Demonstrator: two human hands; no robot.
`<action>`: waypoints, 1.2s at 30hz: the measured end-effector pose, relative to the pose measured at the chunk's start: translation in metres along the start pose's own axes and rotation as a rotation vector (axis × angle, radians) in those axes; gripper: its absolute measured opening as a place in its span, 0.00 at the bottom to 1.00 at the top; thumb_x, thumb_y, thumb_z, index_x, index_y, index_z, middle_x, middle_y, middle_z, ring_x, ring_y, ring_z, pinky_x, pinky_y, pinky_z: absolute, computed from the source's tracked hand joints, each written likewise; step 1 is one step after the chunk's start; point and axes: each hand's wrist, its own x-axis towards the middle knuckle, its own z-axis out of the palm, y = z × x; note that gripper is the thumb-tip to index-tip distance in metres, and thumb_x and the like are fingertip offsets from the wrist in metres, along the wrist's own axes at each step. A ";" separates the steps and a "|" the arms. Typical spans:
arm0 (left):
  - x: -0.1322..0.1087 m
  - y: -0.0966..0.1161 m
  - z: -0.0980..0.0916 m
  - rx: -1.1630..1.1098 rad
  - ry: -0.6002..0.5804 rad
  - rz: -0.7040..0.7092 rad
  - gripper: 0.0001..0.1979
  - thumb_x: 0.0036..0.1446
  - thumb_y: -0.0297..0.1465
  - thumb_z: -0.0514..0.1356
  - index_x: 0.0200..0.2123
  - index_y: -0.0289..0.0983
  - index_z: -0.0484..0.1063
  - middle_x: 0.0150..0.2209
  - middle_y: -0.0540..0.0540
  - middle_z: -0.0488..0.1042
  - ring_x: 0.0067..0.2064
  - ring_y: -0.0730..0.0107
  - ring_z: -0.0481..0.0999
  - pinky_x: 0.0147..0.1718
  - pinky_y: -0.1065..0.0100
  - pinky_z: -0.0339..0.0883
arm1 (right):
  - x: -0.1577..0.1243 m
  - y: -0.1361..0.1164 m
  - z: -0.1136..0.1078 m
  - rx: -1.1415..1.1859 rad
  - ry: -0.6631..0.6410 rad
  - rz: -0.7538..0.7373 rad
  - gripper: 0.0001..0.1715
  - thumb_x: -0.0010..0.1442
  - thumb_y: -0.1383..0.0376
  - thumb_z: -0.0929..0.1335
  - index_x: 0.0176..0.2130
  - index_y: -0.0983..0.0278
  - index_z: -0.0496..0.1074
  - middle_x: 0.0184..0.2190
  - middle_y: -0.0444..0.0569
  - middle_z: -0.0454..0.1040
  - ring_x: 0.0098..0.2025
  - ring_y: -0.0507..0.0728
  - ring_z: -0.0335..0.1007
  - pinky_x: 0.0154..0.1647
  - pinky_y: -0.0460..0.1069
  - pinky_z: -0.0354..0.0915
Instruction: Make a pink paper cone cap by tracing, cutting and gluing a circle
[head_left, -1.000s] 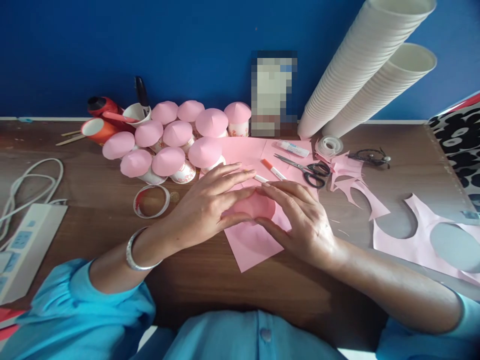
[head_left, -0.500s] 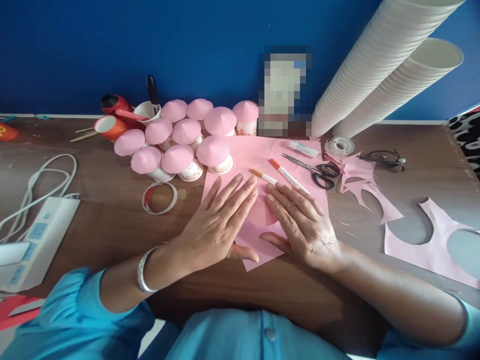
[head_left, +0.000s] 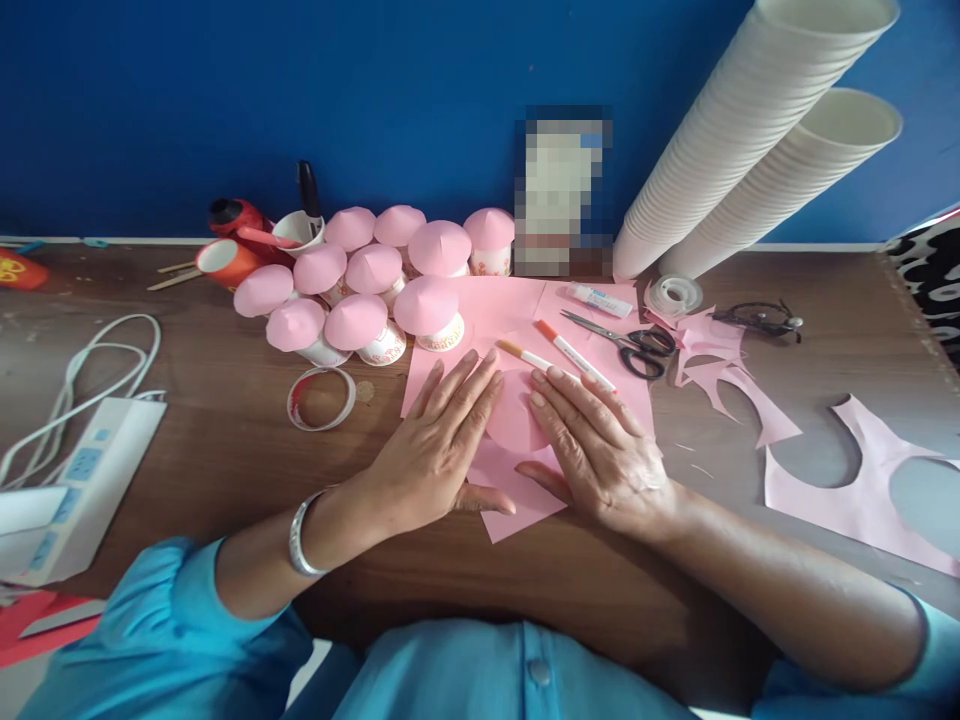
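My left hand (head_left: 439, 445) and my right hand (head_left: 600, 450) lie flat, fingers stretched out, on a pink paper sheet (head_left: 517, 495) on the brown table (head_left: 225, 440). Between them shows a pink paper disc (head_left: 516, 410), pressed at both sides by my fingers. Just beyond my fingertips lie two white markers with orange caps (head_left: 570, 352). Behind them rests a pair of black-handled scissors (head_left: 626, 340).
Several cups topped with pink paper caps (head_left: 375, 285) cluster at the back. Two leaning stacks of white cups (head_left: 750, 150), a glue tube (head_left: 600, 298), tape rolls (head_left: 321, 398), pink offcuts (head_left: 847, 480), a power strip (head_left: 82, 480) and red cups (head_left: 225, 260) surround the work spot.
Both hands went from cupping the pink disc with raised fingers to lying flat on it and the sheet. The view shifted slightly.
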 end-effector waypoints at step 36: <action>0.043 -0.019 0.023 -0.695 -0.004 -0.220 0.26 0.58 0.41 0.69 0.58 0.40 0.74 0.61 0.39 0.77 0.64 0.48 0.74 0.67 0.44 0.61 | 0.035 0.011 0.021 0.668 0.020 0.312 0.28 0.65 0.58 0.75 0.62 0.60 0.74 0.58 0.54 0.81 0.68 0.68 0.69 0.70 0.70 0.63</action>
